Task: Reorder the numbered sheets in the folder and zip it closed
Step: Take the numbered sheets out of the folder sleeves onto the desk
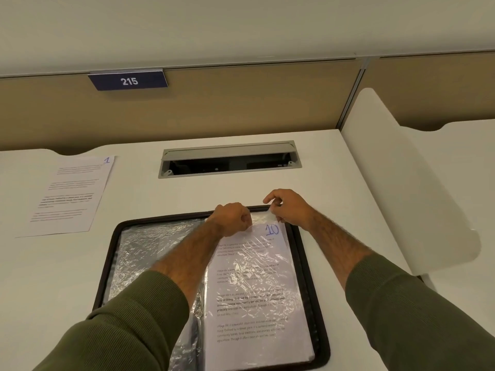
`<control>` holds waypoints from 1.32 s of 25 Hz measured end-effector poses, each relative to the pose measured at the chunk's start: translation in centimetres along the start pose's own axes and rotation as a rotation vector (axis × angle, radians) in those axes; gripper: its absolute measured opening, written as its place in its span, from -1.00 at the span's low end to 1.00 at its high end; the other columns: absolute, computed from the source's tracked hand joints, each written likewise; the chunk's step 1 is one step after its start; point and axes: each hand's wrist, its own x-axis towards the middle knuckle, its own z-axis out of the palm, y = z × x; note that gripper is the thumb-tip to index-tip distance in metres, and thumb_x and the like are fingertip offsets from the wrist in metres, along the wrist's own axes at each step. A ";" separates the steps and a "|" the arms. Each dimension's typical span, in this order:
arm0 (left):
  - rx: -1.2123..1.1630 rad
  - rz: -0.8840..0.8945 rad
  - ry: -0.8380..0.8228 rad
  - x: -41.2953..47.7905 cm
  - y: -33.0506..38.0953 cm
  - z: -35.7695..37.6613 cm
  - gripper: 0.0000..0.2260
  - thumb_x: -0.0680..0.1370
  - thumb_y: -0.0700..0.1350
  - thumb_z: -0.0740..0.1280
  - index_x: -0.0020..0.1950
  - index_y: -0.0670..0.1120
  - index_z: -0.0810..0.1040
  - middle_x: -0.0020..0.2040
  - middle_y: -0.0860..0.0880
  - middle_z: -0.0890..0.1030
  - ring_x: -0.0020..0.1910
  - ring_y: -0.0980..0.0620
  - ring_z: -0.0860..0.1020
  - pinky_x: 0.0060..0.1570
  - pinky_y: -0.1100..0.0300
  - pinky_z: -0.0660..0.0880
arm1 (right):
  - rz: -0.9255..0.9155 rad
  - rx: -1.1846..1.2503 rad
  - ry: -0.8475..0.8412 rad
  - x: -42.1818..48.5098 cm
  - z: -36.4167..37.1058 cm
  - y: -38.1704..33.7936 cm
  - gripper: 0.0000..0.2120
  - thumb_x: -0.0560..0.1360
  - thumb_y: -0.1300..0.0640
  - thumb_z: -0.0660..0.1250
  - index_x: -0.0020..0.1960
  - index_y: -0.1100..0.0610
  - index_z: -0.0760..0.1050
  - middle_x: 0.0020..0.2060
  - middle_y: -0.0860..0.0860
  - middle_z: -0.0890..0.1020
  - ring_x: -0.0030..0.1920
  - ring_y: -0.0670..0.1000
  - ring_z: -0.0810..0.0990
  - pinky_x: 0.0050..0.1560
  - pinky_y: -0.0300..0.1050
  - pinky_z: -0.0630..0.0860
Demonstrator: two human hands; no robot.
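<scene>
Sheet 10 (257,277) sits in its plastic sleeve (261,219) on the right half of the open folder (308,263), near me on the desk (187,194). My left hand (234,219) and right hand (288,207) each pinch the sleeve's far edge, presumably parting its mouth for withdrawal. Sheet 1 (69,194) lies apart, far left.

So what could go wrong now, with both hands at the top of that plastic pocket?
1. The right hand pinches the top edge of the crinkled plastic sleeve and the left hand grips beside it; a hard pull might tear it or crease sheet 10.
2. Sheet 1 lies loose on the desk, apart from the folder; it could slide or get forgotten.
</scene>
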 end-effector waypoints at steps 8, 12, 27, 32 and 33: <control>0.043 0.029 0.032 0.7 0.1 -0.7 -0.87 0.60 -0.02 0.37 0.11 0.01 0.65 0.11 0.05 0.64 0.07 0.05 0.53 0.14 0.10 0.43 | -0.003 0.052 0.076 0.5 -0.1 -0.4 -0.86 0.61 0.08 0.34 0.00 0.15 0.56 -0.09 0.01 0.61 -0.12 0.00 0.60 -0.15 -0.24 0.50; -0.056 -0.060 0.263 1.4 -0.4 -2.5 -0.92 0.62 -0.07 0.32 0.03 0.03 0.61 0.08 0.02 0.64 0.03 0.00 0.56 0.10 0.04 0.53 | 0.021 0.096 0.161 1.4 -0.1 -0.5 -0.68 0.62 -0.11 0.29 -0.13 0.12 0.50 -0.14 0.07 0.62 -0.12 -0.01 0.59 0.01 -0.05 0.55; -0.424 -0.053 0.972 2.2 -1.7 -9.9 -0.49 0.62 -0.04 0.37 0.52 -0.07 0.31 0.48 -0.07 0.40 0.46 -0.06 0.35 0.45 0.08 0.28 | 0.021 0.376 0.382 2.1 -0.3 -1.7 -0.87 0.59 0.22 0.34 -0.14 0.16 0.54 -0.19 0.03 0.65 -0.22 0.00 0.65 -0.28 -0.16 0.55; -1.087 -0.341 0.628 -0.2 -4.5 -6.3 -0.38 0.62 0.02 0.37 0.61 -0.07 0.20 0.43 -0.04 0.48 0.37 -0.07 0.47 0.34 -0.09 0.44 | -0.008 0.461 0.354 2.5 -1.3 -4.0 -0.93 0.61 0.20 0.33 -0.02 0.20 0.54 -0.06 0.08 0.68 -0.10 0.05 0.71 -0.20 0.00 0.70; -1.125 -0.359 0.589 -0.9 -4.8 -6.0 -0.44 0.63 -0.01 0.36 0.58 -0.10 0.27 0.38 -0.03 0.51 0.33 -0.05 0.48 0.34 -0.07 0.42 | -0.014 0.475 0.345 2.5 -1.4 -4.5 -0.93 0.61 0.21 0.33 -0.02 0.21 0.53 -0.06 0.08 0.68 -0.10 0.05 0.72 -0.22 -0.02 0.70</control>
